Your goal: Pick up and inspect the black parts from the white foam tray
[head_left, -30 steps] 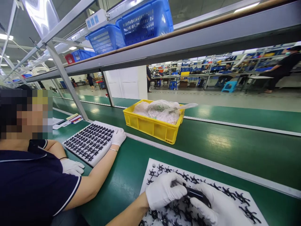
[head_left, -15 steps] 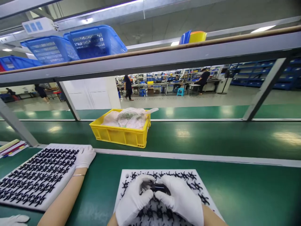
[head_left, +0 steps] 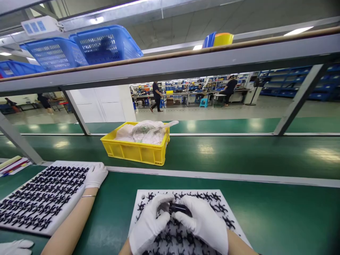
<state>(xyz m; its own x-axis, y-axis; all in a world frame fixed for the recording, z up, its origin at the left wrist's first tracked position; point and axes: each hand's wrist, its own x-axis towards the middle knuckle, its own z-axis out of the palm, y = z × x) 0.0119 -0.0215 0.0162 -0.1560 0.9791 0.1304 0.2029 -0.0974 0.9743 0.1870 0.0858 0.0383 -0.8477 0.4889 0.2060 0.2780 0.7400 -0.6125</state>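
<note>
My left hand (head_left: 150,225) and my right hand (head_left: 203,221), both in white gloves, meet over a white board (head_left: 220,198) set with rows of small black bladed wheels (head_left: 168,238). Between them is a black cylindrical part (head_left: 180,209), lying sideways. The right fingers and thumb are closed round it. My left fingers curl at its other end, where a small dark piece shows; the palm hides what they hold there. The hands cover the middle of the board.
To the left, a co-worker's gloved hand (head_left: 96,175) rests on the corner of another board (head_left: 39,232) of black wheels. A yellow crate (head_left: 135,152) with plastic bags stands on the green belt (head_left: 239,156) ahead. A shelf (head_left: 170,65) crosses above, carrying blue baskets (head_left: 106,44).
The black cylindrical part has tilted slightly, and my hands stay close together over the board. In the background a walking person has moved right.
</note>
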